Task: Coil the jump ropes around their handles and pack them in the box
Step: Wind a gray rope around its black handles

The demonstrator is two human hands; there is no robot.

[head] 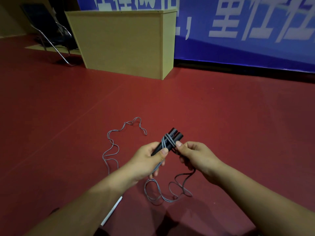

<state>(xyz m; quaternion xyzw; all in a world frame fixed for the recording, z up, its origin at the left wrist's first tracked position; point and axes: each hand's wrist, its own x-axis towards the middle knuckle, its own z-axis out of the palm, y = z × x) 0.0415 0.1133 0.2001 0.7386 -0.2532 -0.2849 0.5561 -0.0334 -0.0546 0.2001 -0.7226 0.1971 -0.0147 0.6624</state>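
Two black jump-rope handles [172,137] lie side by side, pointing up and to the right. My left hand [150,160] grips their lower part. A few turns of grey rope [167,141] cross the handles near their middle. My right hand [192,155] pinches the rope just right of the handles. The rope's loose length [110,150] trails over the red floor to the left, and more loops [163,193] hang and lie below my hands. No box for packing is in view.
A tan wooden cabinet [124,41] stands on the floor ahead. A metal-framed chair [51,34] is at the back left. A blue banner [247,31] covers the wall on the right. A white strip [111,212] lies on the floor under my left forearm.
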